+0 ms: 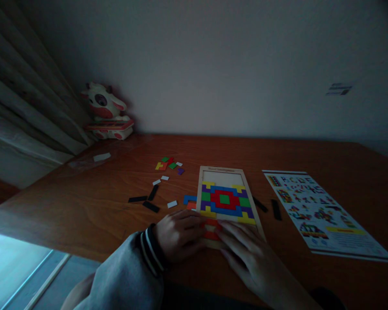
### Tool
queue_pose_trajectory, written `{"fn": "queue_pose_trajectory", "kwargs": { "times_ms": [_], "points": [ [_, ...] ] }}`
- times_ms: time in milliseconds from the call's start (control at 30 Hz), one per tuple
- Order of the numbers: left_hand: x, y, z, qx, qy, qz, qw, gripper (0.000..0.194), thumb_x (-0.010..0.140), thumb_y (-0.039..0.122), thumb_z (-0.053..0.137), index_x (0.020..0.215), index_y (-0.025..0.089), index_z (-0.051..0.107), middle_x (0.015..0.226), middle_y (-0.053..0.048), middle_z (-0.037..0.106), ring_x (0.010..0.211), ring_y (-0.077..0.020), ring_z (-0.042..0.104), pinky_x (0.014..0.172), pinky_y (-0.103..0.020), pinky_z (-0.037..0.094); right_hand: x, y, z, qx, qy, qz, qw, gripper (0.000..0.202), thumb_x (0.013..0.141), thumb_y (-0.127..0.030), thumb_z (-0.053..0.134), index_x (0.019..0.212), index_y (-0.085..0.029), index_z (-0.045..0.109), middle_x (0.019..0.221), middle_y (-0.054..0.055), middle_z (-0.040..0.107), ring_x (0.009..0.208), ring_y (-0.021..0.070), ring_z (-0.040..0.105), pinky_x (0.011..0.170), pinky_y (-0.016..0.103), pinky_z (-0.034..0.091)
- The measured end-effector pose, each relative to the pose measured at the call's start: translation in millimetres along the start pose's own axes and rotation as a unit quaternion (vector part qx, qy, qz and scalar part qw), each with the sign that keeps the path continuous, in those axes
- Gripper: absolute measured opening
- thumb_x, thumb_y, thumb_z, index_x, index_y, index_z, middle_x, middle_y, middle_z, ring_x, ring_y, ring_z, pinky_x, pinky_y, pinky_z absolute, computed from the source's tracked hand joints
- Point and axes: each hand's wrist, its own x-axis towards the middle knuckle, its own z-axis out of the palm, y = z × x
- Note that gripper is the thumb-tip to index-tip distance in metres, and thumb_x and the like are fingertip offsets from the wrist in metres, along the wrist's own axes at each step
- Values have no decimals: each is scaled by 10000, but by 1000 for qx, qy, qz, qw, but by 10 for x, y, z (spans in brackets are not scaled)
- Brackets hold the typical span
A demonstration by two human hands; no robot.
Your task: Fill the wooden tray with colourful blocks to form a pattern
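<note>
A wooden puzzle tray (256,216) lies on the table in front of me, with coloured block pieces fitted into a symmetrical pattern around a green piece (224,199) ringed by a red frame piece (236,200). My left hand (180,236) rests over the tray's lower left edge, its fingers lying across toward some red-orange pieces (211,234). From the other side, my right hand (244,249) reaches in with fingers stretched out, the tips touching those same pieces. Both hands partly hide the tray's lower end. Beside its left edge lies a blue piece (188,198).
Loose black strips (151,206), white pieces (172,204) and a small coloured cluster (163,165) lie left of the tray. More black strips (276,209) and a printed pattern sheet (323,215) are at right. A cow-shaped toy (106,112) stands by the curtain (29,86).
</note>
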Motion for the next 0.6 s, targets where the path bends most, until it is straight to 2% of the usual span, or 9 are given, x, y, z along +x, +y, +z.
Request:
{"fn": "queue_pose_trajectory", "kwargs": {
  "times_ms": [167,400,500,600],
  "points": [
    [-17,-7,7,24,-11,-24,999,275,933,347,570,1114,163,664,1230,-118,667,1125,-281,607,896,-441,562,-6,-3,13,13,13,9,1000,382,920,-196,565,1297,-228,615,1329,89,634,1176,232,623,973,409,562],
    [-7,-16,-10,11,-39,-36,999,308,941,346,554,1185,174,632,1262,-126,651,1170,-272,596,940,-429,542,14,-16,-40,27,19,13,999,386,917,-222,577,1302,-234,604,1309,75,647,1157,226,635,961,385,572],
    [12,-48,-7,7,-54,-58,997,425,944,415,546,1281,156,573,1349,-152,597,1270,-297,536,994,-466,515,25,83,-112,23,21,26,999,421,914,-275,596,1335,-248,577,1338,68,629,1184,231,621,975,386,565],
    [41,-88,12,-2,-72,-77,994,528,951,477,523,1354,136,515,1406,-164,551,1313,-300,507,1046,-485,480,12,254,-183,-12,46,47,998,365,932,-320,566,1287,-252,614,1312,70,647,1161,248,638,956,421,573]
  ]
}}
